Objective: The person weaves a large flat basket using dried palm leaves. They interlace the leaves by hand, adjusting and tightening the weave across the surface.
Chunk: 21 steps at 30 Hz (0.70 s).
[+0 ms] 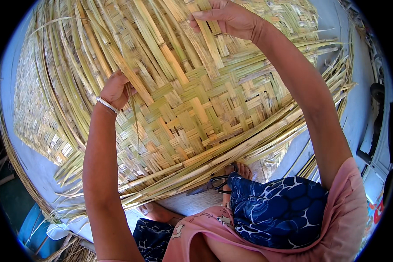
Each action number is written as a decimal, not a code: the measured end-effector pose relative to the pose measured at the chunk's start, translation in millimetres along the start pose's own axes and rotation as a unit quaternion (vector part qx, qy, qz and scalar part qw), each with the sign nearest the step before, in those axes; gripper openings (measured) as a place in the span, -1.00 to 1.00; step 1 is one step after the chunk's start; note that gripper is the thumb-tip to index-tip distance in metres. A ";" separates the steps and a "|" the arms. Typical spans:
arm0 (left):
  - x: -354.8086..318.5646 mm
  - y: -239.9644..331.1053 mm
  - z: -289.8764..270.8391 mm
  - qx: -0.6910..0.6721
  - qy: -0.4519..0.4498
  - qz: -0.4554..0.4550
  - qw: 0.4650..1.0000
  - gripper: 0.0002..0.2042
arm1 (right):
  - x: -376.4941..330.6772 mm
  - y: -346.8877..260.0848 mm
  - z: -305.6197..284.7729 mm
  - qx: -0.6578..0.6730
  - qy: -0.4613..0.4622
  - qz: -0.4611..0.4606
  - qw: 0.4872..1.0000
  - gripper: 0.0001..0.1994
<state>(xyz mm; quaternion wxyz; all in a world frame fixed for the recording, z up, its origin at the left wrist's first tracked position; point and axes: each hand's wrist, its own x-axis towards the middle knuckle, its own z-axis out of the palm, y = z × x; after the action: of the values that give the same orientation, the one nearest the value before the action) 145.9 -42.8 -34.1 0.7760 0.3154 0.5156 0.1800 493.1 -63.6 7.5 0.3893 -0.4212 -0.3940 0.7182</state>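
A mat of flat, split cane strips [196, 115] lies before me, woven in a pale green and yellow pattern. Loose upright strips [74, 65] fan away from its near woven part. On the left, my left hand [116, 90] is closed on a cane strip, and a thin sliver [135, 115] dangles beside its fingers. My right hand [231, 19], farther off at the top, pinches another raised strip [210, 39] between thumb and fingers. Part of each hand's grip is hidden.
A bundle of long cane strips [249, 150] runs along the mat's near edge. Dark-handled scissors [218, 184] lie by my foot [244, 171]. More strips [19, 166] curve along the far left. A blue object [35, 233] stands at the lower left.
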 end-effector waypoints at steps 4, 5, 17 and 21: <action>4.7 -1.6 -11.6 0.000 -0.041 -0.002 0.999 -0.80 | 1.8 -15.8 4.4 0.238 -0.100 0.074 0.963 -0.64; 5.1 -1.3 -14.0 -0.012 -0.054 -0.002 0.998 -0.80 | 1.5 -19.5 10.9 0.216 -0.073 0.105 0.968 -0.64; 2.1 -0.7 -18.6 -0.167 -0.123 0.038 0.978 -0.80 | 28.7 -15.0 38.6 -0.140 -0.044 0.202 0.968 -0.50; 2.9 5.1 -16.0 -0.184 -0.133 0.009 0.974 -0.78 | 44.2 -18.6 50.9 -0.284 -0.019 0.236 0.929 -0.42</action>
<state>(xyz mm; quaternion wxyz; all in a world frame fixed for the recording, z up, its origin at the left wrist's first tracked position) 132.7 -32.4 -36.9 0.8806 0.1926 0.3632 0.2355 435.7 -29.1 28.1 0.0647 -0.5815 -0.4780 0.6551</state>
